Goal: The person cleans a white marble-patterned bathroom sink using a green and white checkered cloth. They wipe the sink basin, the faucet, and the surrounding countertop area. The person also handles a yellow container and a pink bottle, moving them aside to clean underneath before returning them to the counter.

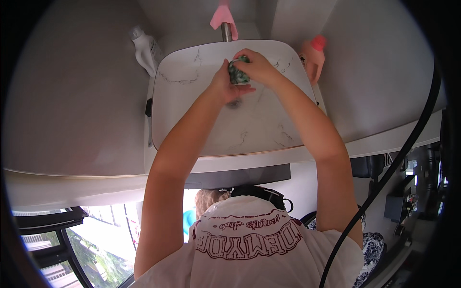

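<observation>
Over the white marbled sink basin (pixel 252 118), near its back edge, my hands are together around a small green, white and dark patterned item (pixel 239 72); whether it is a cloth or something else I cannot tell. My right hand (pixel 256 66) grips it from above with bent fingers. Below and left of it, my left hand (pixel 228 84) is cupped with the fingers spread, touching or nearly touching it. The round drain (pixel 234 104) lies just under my left hand. Behind the basin stands a metal faucet (pixel 226 32) with a pink cloth (pixel 223 18) draped over it.
A white bottle (pixel 145 52) stands left of the basin, and a pink jug with a red cap (pixel 314 59) stands right. A black-headed brush (pixel 148 108) lies along the left rim. A black cable (pixel 389 176) crosses the right side of the view.
</observation>
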{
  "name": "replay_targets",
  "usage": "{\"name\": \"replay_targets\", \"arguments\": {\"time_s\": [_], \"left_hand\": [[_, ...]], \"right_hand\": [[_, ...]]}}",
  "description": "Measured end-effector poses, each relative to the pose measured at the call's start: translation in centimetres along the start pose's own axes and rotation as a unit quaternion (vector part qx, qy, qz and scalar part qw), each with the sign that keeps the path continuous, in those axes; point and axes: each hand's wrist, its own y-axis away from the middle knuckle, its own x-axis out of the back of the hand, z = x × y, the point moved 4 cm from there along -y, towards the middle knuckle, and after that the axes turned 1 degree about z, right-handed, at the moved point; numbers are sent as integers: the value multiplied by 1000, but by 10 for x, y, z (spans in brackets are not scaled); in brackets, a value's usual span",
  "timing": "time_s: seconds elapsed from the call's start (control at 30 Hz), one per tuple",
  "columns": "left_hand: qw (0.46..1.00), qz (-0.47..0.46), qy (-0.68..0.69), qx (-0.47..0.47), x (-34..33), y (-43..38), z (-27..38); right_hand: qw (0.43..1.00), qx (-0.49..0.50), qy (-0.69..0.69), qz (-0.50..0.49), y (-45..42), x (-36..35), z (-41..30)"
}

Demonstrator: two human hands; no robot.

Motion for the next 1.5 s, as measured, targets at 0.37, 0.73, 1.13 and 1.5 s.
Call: {"name": "replay_targets", "arguments": {"time_s": [0.37,0.73,1.13,1.5], "left_hand": [[997,24,19,-69,10,-17,10],[848,185,-376,-324,106,-9,94],[415,172,-873,-188,149,-29,39],[295,99,-945,-104,204,-62,30]], "right_hand": [[964,55,253,62,5,-37,-25],[984,-102,-108,-95,-44,1,58],[859,110,455,-209,-13,-138,75],[827,117,534,-135,-13,-126,64]]}}
